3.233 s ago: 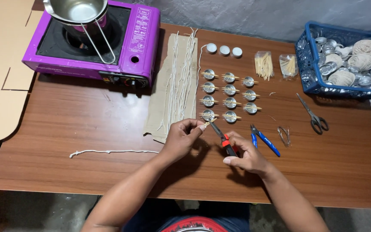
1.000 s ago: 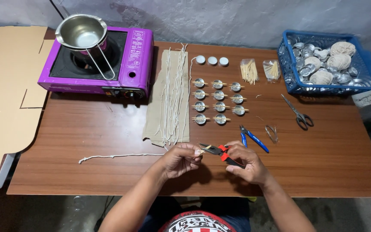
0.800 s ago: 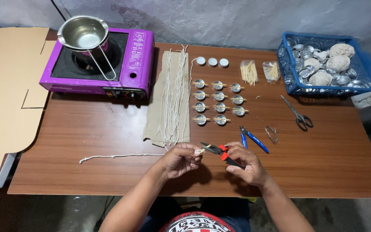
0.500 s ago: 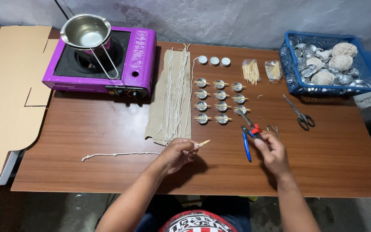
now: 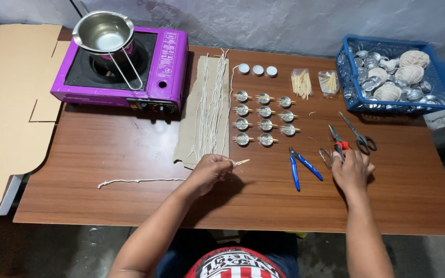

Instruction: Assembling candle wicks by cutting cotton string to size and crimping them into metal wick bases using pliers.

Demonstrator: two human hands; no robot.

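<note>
My left hand (image 5: 211,171) is closed on a short wooden stick (image 5: 242,162) whose tip pokes out to the right, just below the cardboard strip (image 5: 191,146) that carries several white wicks (image 5: 209,103). My right hand (image 5: 354,170) is further right on the table, its fingers on the handles of a red-handled cutter (image 5: 337,138) that points away from me. Blue-handled pliers (image 5: 303,166) lie between my hands. Rows of small metal cups with sticks across them (image 5: 263,118) stand beyond them.
A purple gas stove (image 5: 160,72) with a steel pot (image 5: 104,33) stands at the back left. A blue basket (image 5: 354,95) of tins and twine balls stands at the back right. Scissors (image 5: 359,135), a loose white cord (image 5: 140,180), bagged sticks (image 5: 301,82) and flat cardboard (image 5: 6,103) are also there.
My right hand has carried the red-handled cutter from the middle, next to my left hand, out to the right by the scissors. My left hand still holds the stick.
</note>
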